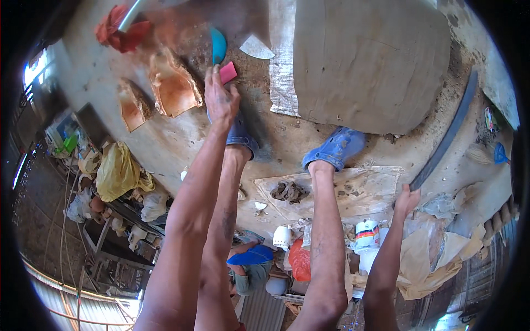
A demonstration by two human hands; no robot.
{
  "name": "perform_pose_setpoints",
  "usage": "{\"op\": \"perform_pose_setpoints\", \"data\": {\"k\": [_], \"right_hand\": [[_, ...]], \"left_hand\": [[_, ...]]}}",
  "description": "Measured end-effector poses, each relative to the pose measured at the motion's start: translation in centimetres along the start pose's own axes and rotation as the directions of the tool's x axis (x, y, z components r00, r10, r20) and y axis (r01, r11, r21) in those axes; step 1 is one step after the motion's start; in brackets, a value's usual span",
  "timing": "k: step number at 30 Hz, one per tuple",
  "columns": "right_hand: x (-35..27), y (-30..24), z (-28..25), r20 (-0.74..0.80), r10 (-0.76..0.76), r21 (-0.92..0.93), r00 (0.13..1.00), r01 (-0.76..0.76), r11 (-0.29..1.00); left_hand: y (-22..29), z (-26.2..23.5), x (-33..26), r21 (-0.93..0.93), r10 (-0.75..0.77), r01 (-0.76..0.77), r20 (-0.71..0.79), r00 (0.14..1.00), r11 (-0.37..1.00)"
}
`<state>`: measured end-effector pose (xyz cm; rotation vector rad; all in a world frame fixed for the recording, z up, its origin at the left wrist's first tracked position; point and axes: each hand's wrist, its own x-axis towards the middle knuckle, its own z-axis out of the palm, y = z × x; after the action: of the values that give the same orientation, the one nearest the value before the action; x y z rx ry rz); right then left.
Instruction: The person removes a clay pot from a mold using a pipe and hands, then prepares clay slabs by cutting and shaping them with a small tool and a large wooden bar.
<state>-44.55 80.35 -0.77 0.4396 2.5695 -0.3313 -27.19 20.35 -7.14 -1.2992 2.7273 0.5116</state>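
Observation:
My left hand (222,102) reaches down past my left foot, with its finger and thumb closed around a small pink rectangular block (228,72). Just beyond the fingertips lies a teal half-moon scraper (218,46), and a whitish wedge-shaped piece (257,48) is to its right. Out to the right, my right hand (407,199) grips the near end of a long, narrow dark strip (448,129), which looks bent in this view and points away from me. A large flat grey clay slab (370,60) lies ahead, between the pink block and the strip.
My feet stand in blue clogs (337,148) before the slab. Two curved orange-brown shell-like pieces (172,83) and a red cloth or bag (122,30) lie on the left. Dark clay lumps (289,192) sit on a sheet. Buckets (366,234) and bags stand behind; another person (248,267) is nearby.

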Motion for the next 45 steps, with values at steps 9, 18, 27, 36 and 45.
{"op": "perform_pose_setpoints", "data": {"k": [9,18,27,36,45], "right_hand": [[2.9,1.0,2.5,-0.126,-0.135,-0.293,0.983,0.093,0.952],[-11.4,-29.1,2.2,0.305,-0.524,0.532,0.795,0.314,0.786],[-5.6,-41.8,1.8,0.1,-0.475,0.674,0.874,0.292,0.679],[15.1,-50.0,2.2,0.073,-0.468,0.302,0.881,0.427,0.852],[16.5,-50.9,3.6,0.154,-0.485,0.195,0.861,0.455,0.869]], "left_hand": [[-1.4,3.0,0.0,0.057,-0.025,0.023,0.049,0.998,0.998],[9.0,-5.6,-5.0,-0.704,0.094,0.571,0.661,0.745,0.424],[20.7,-11.6,-3.2,-0.599,-0.033,0.597,0.691,0.722,0.533],[20.0,-22.1,-16.6,-0.458,0.092,0.777,0.88,0.467,0.432],[20.0,-18.9,-19.0,-0.391,0.111,0.75,0.911,0.396,0.533]]}}
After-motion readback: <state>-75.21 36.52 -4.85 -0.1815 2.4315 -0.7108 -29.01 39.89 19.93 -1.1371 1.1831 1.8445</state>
